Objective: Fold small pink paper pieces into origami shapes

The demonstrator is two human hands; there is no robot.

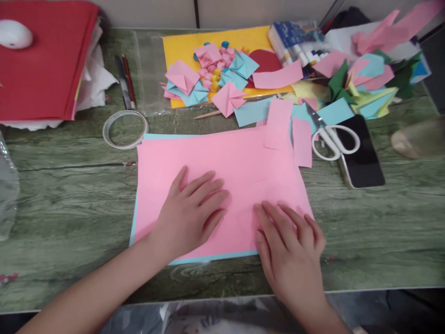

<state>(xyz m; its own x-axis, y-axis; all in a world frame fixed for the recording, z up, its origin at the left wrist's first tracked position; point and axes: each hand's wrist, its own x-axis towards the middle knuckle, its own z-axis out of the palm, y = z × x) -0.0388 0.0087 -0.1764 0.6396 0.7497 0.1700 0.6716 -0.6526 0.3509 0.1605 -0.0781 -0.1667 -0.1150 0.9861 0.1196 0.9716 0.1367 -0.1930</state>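
A large pink sheet of paper (243, 157) lies flat on the table, and the edges of a light blue sheet (174, 136) show from under it. My left hand (193, 213) rests on the left-middle of the pink sheet, fingers spread and pointing up and to the right. Over the sheet's lower right part lies my right hand (290, 246), its fingers stretched out and slightly bent. Neither hand holds anything. A small pink strip (279, 123) overlaps the sheet's upper right corner, with another pink strip (301, 141) just beside it.
White-handled scissors (335, 141) lie partly on a phone (363, 157) at the right. A tape roll (125, 129) sits by the upper left corner. Folded paper pieces (227, 99) cover a yellow sheet (257, 39) behind. Red folders (45, 69) occupy the far left.
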